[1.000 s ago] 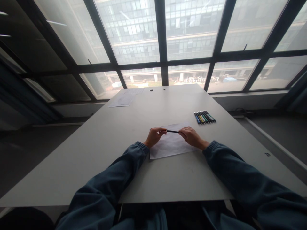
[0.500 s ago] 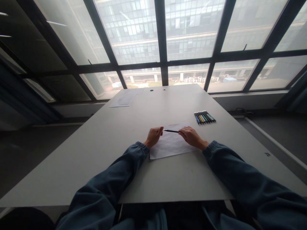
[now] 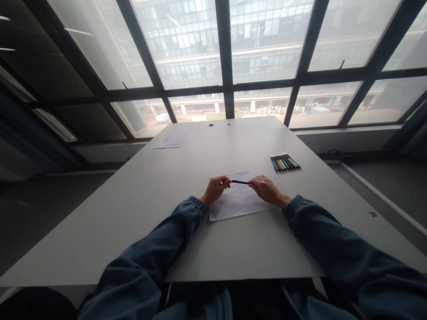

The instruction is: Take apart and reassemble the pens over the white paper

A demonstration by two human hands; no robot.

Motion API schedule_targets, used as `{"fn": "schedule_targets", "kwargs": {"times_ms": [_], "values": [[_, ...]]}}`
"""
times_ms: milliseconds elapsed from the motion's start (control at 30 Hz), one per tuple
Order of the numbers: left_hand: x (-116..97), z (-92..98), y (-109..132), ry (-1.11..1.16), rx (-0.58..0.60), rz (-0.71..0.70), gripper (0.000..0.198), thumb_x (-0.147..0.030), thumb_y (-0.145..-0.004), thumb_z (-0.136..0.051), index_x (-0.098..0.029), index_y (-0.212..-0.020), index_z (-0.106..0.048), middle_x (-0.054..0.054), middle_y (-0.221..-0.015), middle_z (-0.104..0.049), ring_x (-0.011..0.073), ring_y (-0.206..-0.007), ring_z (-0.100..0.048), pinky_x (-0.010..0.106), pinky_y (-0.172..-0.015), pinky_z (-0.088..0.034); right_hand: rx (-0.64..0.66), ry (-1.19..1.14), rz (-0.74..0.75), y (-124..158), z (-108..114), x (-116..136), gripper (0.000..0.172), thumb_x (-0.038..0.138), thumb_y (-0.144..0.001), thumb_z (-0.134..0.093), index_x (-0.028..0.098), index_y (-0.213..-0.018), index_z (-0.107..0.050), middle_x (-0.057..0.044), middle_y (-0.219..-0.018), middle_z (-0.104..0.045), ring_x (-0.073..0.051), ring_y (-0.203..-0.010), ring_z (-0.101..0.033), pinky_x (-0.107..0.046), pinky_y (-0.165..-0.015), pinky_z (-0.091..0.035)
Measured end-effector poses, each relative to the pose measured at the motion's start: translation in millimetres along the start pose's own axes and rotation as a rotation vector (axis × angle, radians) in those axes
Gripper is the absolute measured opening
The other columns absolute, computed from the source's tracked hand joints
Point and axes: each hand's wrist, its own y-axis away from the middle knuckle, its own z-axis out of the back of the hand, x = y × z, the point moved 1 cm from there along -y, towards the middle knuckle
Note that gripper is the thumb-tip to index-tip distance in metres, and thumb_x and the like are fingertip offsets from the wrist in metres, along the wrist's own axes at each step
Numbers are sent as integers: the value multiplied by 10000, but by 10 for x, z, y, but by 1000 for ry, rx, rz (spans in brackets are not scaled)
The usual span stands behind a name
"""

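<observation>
A dark pen (image 3: 240, 182) lies level between my two hands, above a white sheet of paper (image 3: 238, 202). My left hand (image 3: 215, 189) pinches the pen's left end with thumb and fingers. The right end is held in the closed fingers of my right hand (image 3: 266, 189). Beyond my right hand, a row of several pens (image 3: 285, 163) with blue, yellow, green and white parts lies side by side on the white table (image 3: 150, 213).
More printed sheets (image 3: 168, 139) lie at the table's far left. Two small round dark spots are near its far edge. A small dark mark (image 3: 372, 214) is on the right side of the table. Large windows (image 3: 260, 40) stand behind it.
My left hand has moved slightly right, and its fingers have closed on the pen's left end, which showed free before. My right hand has stayed in place.
</observation>
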Motion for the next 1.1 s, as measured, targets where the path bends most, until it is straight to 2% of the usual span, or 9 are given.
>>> {"fn": "schedule_targets", "kwargs": {"times_ms": [233,400,600,700,800,867,933,1000,1100], "values": [[-38,22,20,-21,-44,-156,240,-389,-882,-661,-172,-843,-757,55,-762,-751,151,-664,-657,265,-649,-508,15,-82,-65,25,-5,-10,263,298,-994,-483,183,-899,-699,-87,-804,-713,-200,-734,-620,-305,-737,-426],[-52,37,34,-56,-69,-226,216,-360,-894,-654,-176,-860,-762,57,-768,-753,153,-678,-672,270,-667,-523,6,-305,-134,16,40,-8,254,327,-952,-532,199,-851,-726,-49,-714,-693,-176,-649,-592,-286,-647,-414],[-34,20,38,-99,-139,-219,246,-380,-883,-667,-167,-786,-742,40,-709,-735,120,-581,-611,239,-597,-509,-181,-995,-453,-59,42,-44,284,430,-805,-727,200,-972,-720,-4,-666,-643,-149,-613,-560,-293,-625,-439],[-34,-10,45,-97,-85,-235,276,-400,-897,-645,-166,-782,-737,37,-698,-723,108,-563,-584,227,-569,-489,-233,-1372,-578,-109,9,-7,296,445,-779,-753,218,-961,-699,6,-714,-608,-140,-679,-558,-291,-661,-458],[-40,-40,50,-65,12,-258,291,-442,-883,-654,-167,-858,-744,49,-747,-727,114,-591,-593,235,-582,-495,-246,-1563,-664,-171,-8,57,275,483,-806,-716,238,-911,-647,-13,-835,-631,-173,-824,-593,-325,-736,-497],[-42,-48,54,-36,77,-251,309,-456,-892,-639,-173,-960,-742,63,-810,-741,131,-653,-630,248,-624,-511,-282,-1633,-690,-210,13,75,256,485,-843,-667,244,-861,-583,-19,-863,-632,-194,-872,-601,-372,-783,-514],[-33,-38,55,-36,94,-223,318,-440,-941,-570,-180,-1023,-733,70,-852,-748,146,-721,-658,262,-673,-521,-331,-1656,-681,-235,64,60,266,480,-875,-612,244,-798,-517,-4,-734,-565,-185,-762,-579,-382,-759,-518],[-9,-14,48,-83,55,-185,325,-408,-981,-499,-185,-1000,-735,69,-883,-750,153,-765,-665,273,-704,-523,-364,-1610,-652,-238,133,23,347,538,-904,-521,251,-722,-448,24,-600,-421,-170,-594,-478,-363,-656,-499],[55,28,21,-197,-28,-152,317,-366,-988,-485,-188,-908,-734,65,-942,-749,175,-856,-669,313,-803,-524,-377,-1507,-590,-209,214,-28,461,642,-915,-377,264,-654,-334,45,-551,-268,-162,-499,-319,-339,-517,-414]]}}
